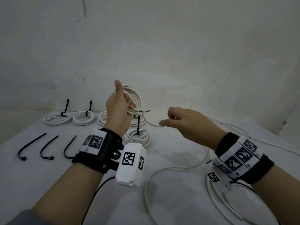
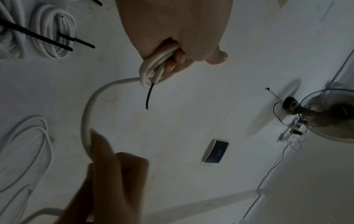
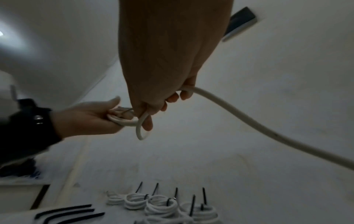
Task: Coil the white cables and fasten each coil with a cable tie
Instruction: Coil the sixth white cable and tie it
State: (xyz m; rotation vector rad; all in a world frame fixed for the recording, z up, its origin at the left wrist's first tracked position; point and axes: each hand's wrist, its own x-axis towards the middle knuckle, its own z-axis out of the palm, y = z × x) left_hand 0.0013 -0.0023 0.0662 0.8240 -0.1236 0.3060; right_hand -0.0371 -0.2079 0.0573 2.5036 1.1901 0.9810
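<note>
My left hand is raised above the table, thumb up, its fingers curled round a partly wound coil of white cable. A thin black wire end sticks out of the coil; the left wrist view shows the same black end below the gripped loops. My right hand hovers to the right and pinches the free run of that cable, which trails off over the table toward my right wrist. The right wrist view shows the cable passing through its curled fingers.
Several finished white coils with black ties lie along the table's back. Three loose black cable ties lie at the front left. Loose white cable loops spread over the right side. A pale wall stands close behind.
</note>
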